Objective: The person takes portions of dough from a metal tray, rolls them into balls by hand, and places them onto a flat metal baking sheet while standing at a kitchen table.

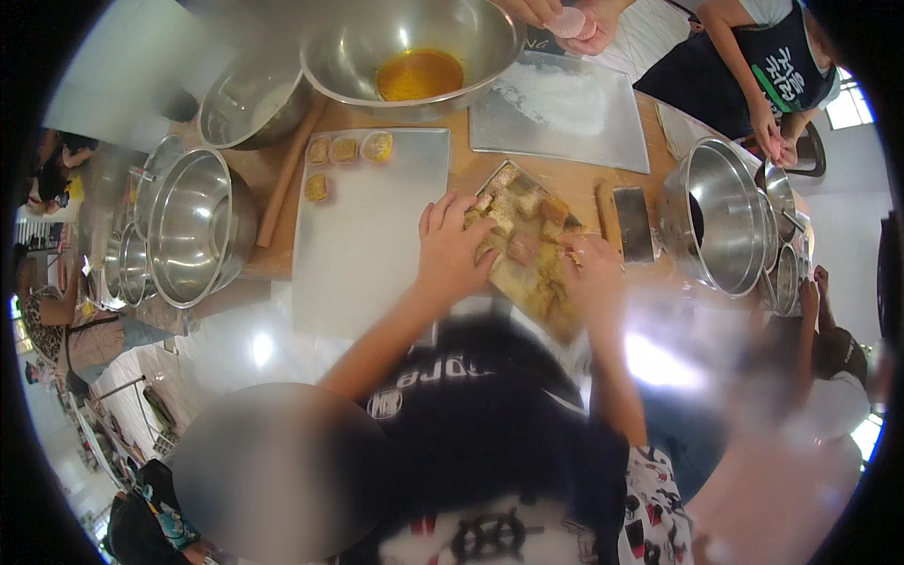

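Observation:
A metal tray (509, 176) stands at an angle before me. In it lie several crumb-coated yellow and brown cubes, maybe rice cake or sponge, among loose yellow crumbs. My left hand (454, 247) reaches over the tray's left side, thumb and fingers apart beside the pieces. From the right, my right hand (595, 275) dips into the crumbs with curled fingers; what they hold, if anything, is hidden. A brown cube (523, 249) sits between my hands. Left of them, a larger flat tray (372, 240) carries several coated pieces (345, 150) in small cups near its far edge.
A large steel bowl (325, 52) with orange-yellow liquid stands at the back, beside a tray of white powder (589, 99). A rolling pin (290, 174) and steel bowl (193, 226) are left; a scraper (633, 224) and bowl (720, 212) right. Across the table, a person's hands hold pink paper cups (572, 24).

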A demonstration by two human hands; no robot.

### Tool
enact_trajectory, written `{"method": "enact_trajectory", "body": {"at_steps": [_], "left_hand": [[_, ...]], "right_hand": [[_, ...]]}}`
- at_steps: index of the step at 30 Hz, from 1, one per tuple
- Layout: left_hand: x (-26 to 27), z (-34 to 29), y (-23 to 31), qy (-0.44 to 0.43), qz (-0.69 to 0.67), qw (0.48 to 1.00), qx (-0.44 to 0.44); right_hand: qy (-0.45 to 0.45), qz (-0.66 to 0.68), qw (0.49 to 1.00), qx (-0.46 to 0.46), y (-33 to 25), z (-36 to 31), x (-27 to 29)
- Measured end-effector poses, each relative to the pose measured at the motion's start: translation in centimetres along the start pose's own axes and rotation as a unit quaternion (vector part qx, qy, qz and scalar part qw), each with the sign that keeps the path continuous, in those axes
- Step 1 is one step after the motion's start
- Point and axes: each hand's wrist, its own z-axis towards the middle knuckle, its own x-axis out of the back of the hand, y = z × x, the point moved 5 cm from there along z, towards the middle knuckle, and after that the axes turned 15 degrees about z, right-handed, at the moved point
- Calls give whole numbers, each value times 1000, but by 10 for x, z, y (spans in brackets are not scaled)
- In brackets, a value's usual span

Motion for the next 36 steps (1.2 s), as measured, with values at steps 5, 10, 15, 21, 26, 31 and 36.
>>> {"method": "enact_trajectory", "body": {"at_steps": [5, 10, 15, 21, 26, 31, 36], "left_hand": [[-4, 0, 8, -8, 11, 1000, -15], [-1, 0, 9, 18, 7, 1000, -5], [6, -6, -2, 64, -2, 997, 32], [12, -16, -10, 76, -18, 996, 49], [10, -18, -4, 59, -40, 997, 40], [6, -22, -2, 52, -58, 997, 30], [14, -40, -18, 57, -83, 993, 59]], "right_hand": [[-60, -75, 995, 30, -15, -5, -24], [-189, -170, 967, -7, 0, 2, -57], [-173, -252, 951, 48, 14, 7, -76], [-204, -279, 938, 30, 20, 8, -85], [-232, -259, 937, -27, 19, 9, -83], [-216, -295, 931, -14, 20, 7, -76], [-158, -186, 968, -51, -8, 9, -43]]}}
